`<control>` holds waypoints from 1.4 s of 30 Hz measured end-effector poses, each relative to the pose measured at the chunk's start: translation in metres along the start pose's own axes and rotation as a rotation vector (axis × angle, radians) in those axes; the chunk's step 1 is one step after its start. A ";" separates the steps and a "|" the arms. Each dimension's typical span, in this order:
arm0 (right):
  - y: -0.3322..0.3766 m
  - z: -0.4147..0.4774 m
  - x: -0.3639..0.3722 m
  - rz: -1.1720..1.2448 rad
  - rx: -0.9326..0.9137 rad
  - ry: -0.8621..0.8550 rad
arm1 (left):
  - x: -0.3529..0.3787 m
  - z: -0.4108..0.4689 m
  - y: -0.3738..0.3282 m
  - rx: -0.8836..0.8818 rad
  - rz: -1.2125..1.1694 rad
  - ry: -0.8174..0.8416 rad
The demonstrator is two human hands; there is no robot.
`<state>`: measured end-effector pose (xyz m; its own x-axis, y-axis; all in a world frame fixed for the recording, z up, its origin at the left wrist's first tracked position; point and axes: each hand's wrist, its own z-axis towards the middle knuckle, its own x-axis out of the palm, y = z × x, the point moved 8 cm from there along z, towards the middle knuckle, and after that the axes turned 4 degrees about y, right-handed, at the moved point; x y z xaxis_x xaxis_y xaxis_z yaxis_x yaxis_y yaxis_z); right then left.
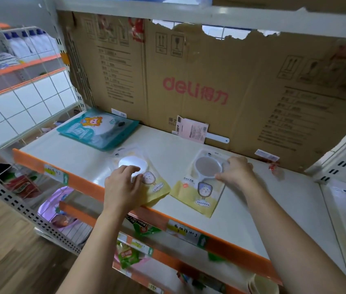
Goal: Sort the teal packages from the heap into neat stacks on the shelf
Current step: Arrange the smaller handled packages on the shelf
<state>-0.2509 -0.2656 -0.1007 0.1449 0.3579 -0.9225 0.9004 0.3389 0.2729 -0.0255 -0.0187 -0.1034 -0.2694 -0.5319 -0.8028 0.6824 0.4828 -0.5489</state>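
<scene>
Teal packages (pixel 97 129) lie in a low, flat stack at the back left corner of the shelf (pixel 250 211), one edge close to the cardboard sheet (pixel 242 81) that lines the back (it has "deli" printed on it in red). Neither hand is near that stack.

Both hands are on yellow packs further forward. The left hand (pixel 123 185) lies on top of the left yellow package (pixel 157 188), fingers bent and spread, their tips on the white round disc under the clear front. It presses rather than grips, as far as I can see. That pack sits askew, its lower corner reaching the orange front lip (pixel 83 183).

The right hand (pixel 236 170) is on the right yellow package (pixel 197 196), fingers curled over its upper right edge and the thumb laid across the rim of the round window, so it looks closed on the pack, though that hand is a little blurred.

Behind, a pink-labelled item (pixel 193 132) with a white handle leans against the cardboard.
</scene>
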 end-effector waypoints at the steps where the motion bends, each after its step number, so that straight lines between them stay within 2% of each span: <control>1: 0.003 -0.006 -0.001 -0.001 -0.006 -0.048 | 0.000 0.000 0.001 -0.001 0.002 -0.001; 5: 0.010 -0.022 0.012 -0.026 0.025 -0.146 | -0.002 0.000 0.002 0.005 0.022 -0.023; 11: 0.016 -0.021 0.015 -0.006 -0.052 -0.053 | -0.003 0.002 0.009 -0.038 0.053 -0.036; 15: 0.016 -0.022 0.008 0.029 -0.022 0.061 | -0.001 0.005 0.021 -0.180 0.138 -0.013; 18: 0.009 -0.021 0.012 0.164 0.044 0.100 | 0.001 0.010 0.027 -0.305 0.315 0.051; 20: 0.003 -0.019 0.015 0.239 0.071 0.099 | 0.001 0.015 0.026 -0.337 0.338 0.078; 27: -0.012 -0.021 0.018 0.538 0.094 0.024 | 0.004 0.032 0.020 -0.348 -0.085 0.149; 30: -0.029 -0.014 0.033 0.741 0.066 0.031 | 0.004 0.035 0.018 -0.380 -0.235 0.118; 32: -0.041 -0.014 0.042 0.860 0.053 0.041 | 0.006 0.033 0.020 -0.446 -0.389 0.096; 35: -0.049 -0.033 0.030 0.930 0.033 0.016 | 0.027 0.029 0.020 -0.566 -0.634 0.176; 42: -0.105 -0.072 -0.009 1.025 0.064 -0.153 | 0.061 0.020 -0.039 -0.421 -0.701 0.265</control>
<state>-0.3765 -0.2416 -0.1018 0.9000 0.3325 -0.2818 0.3351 -0.1147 0.9352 -0.0549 -0.0834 -0.1262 -0.7204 -0.6488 -0.2452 0.0045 0.3492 -0.9370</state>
